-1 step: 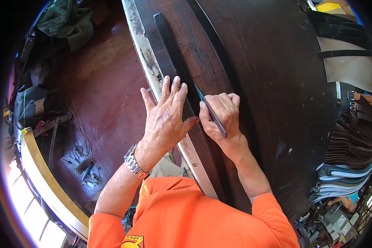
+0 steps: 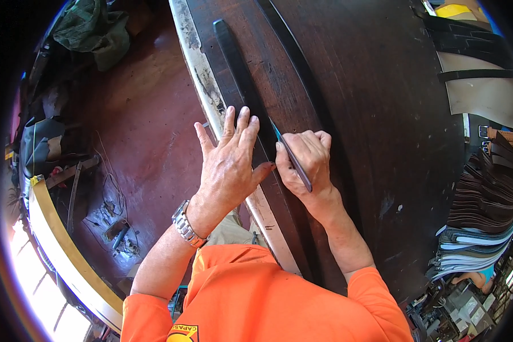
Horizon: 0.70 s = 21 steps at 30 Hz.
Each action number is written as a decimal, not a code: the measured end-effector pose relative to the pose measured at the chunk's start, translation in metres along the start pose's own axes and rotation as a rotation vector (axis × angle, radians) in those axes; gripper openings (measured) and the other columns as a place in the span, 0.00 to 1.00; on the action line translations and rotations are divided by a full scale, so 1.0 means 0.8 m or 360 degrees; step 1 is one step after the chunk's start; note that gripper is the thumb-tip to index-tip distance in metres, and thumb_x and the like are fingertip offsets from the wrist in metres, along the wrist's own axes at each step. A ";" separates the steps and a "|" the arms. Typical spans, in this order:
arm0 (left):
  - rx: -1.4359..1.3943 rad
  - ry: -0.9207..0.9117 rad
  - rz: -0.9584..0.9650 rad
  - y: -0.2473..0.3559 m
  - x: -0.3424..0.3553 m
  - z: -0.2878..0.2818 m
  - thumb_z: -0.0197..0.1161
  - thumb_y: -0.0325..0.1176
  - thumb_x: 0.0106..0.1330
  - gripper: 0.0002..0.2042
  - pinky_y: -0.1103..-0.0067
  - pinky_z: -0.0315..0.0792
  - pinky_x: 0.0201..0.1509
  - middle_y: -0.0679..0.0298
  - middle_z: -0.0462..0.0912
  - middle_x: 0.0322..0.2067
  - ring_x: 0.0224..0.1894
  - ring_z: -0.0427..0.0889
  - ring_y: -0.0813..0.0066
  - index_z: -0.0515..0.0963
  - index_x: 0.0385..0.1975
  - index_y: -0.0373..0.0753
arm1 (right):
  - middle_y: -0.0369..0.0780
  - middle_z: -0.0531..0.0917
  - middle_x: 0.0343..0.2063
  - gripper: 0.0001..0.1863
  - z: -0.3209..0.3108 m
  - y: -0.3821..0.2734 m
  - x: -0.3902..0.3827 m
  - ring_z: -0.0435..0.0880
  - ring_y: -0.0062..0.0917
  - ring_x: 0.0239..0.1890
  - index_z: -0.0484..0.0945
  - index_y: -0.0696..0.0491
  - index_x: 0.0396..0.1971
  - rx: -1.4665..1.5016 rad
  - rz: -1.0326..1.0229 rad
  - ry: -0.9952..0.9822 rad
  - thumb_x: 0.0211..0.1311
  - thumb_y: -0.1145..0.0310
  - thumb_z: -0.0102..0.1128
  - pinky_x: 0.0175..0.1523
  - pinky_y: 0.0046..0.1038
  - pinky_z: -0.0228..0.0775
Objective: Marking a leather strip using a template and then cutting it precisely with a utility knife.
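At the far left, a crumpled dark green cloth (image 2: 91, 34) lies above the reddish floor (image 2: 154, 108), and lower there is a long curved board (image 2: 74, 256) with a yellowish face. Next comes the left hand (image 2: 228, 162), with a metal watch (image 2: 187, 224) on its wrist. This hand is palm down, its fingers spread, across the pale edge (image 2: 204, 77) of the dark table (image 2: 382, 142) and upon the black strap (image 2: 233, 62), which lies lengthwise near this edge. Just to the right, the right hand (image 2: 306, 157) is closed, pinching a thin tool (image 2: 300, 174) with a dark handle and a teal part; its tip is at the strap's right side, but I cannot tell if it touches. Beyond, a second black strap (image 2: 295, 52) lies apart on the table. At the far right there are a beige sheet (image 2: 476, 97) and stacked brown strips (image 2: 484, 191)
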<state>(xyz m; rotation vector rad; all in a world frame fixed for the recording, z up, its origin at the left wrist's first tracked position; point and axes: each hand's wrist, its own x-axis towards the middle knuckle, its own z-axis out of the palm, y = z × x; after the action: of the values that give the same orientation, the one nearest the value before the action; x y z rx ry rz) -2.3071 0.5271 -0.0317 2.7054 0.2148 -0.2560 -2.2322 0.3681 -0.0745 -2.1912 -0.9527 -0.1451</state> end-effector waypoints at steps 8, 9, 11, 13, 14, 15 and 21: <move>0.0008 -0.0026 -0.0016 0.020 -0.039 0.028 0.74 0.48 0.56 0.42 0.37 0.29 0.73 0.51 0.60 0.72 0.78 0.50 0.57 0.63 0.70 0.39 | 0.37 0.80 0.23 0.04 -0.024 -0.007 -0.046 0.78 0.29 0.29 0.79 0.54 0.32 0.0006 0.0044 -0.0088 0.60 0.71 0.63 0.45 0.37 0.58; -0.0005 -0.0044 -0.0028 0.020 -0.039 0.027 0.74 0.48 0.57 0.42 0.38 0.28 0.73 0.52 0.60 0.73 0.78 0.49 0.58 0.63 0.70 0.39 | 0.37 0.81 0.24 0.04 -0.025 -0.008 -0.047 0.78 0.29 0.29 0.79 0.54 0.32 -0.0014 0.0034 -0.0089 0.60 0.71 0.63 0.46 0.37 0.58; 0.0014 -0.0052 -0.0017 0.020 -0.036 0.026 0.72 0.50 0.58 0.42 0.36 0.30 0.72 0.53 0.60 0.73 0.78 0.49 0.58 0.63 0.70 0.38 | 0.37 0.80 0.23 0.04 -0.027 -0.006 -0.050 0.78 0.29 0.29 0.79 0.54 0.32 -0.0002 0.0038 -0.0090 0.60 0.71 0.63 0.46 0.37 0.58; 0.0029 -0.0062 -0.0009 0.019 -0.036 0.026 0.70 0.51 0.59 0.41 0.34 0.32 0.71 0.54 0.60 0.73 0.78 0.49 0.59 0.63 0.70 0.37 | 0.37 0.80 0.23 0.04 -0.027 -0.005 -0.052 0.77 0.29 0.29 0.79 0.54 0.32 0.0009 0.0042 -0.0097 0.60 0.71 0.63 0.46 0.37 0.58; 0.0014 -0.0047 -0.0003 0.019 -0.036 0.027 0.71 0.51 0.59 0.42 0.34 0.32 0.71 0.54 0.60 0.73 0.78 0.49 0.58 0.63 0.70 0.37 | 0.37 0.80 0.23 0.04 -0.028 -0.004 -0.052 0.77 0.29 0.29 0.79 0.54 0.32 0.0012 0.0038 -0.0106 0.60 0.71 0.63 0.46 0.37 0.58; -0.0001 -0.0032 0.0003 0.019 -0.036 0.027 0.71 0.50 0.59 0.42 0.34 0.33 0.71 0.54 0.60 0.73 0.78 0.49 0.58 0.63 0.70 0.37 | 0.37 0.80 0.23 0.04 -0.028 -0.004 -0.052 0.77 0.28 0.29 0.79 0.54 0.32 0.0014 0.0034 -0.0116 0.61 0.71 0.63 0.46 0.37 0.58; -0.0060 -0.0061 -0.0020 0.019 -0.036 0.025 0.75 0.48 0.56 0.43 0.38 0.27 0.74 0.51 0.60 0.72 0.78 0.48 0.56 0.63 0.70 0.39 | 0.38 0.80 0.23 0.04 -0.025 -0.003 -0.043 0.77 0.28 0.29 0.78 0.54 0.32 0.0047 0.0050 -0.0141 0.59 0.72 0.64 0.46 0.37 0.58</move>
<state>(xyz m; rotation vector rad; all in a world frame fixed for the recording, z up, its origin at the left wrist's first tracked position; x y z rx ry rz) -2.3354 0.5016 -0.0378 2.6605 0.2229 -0.3040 -2.2549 0.3357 -0.0715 -2.1997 -0.9626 -0.0191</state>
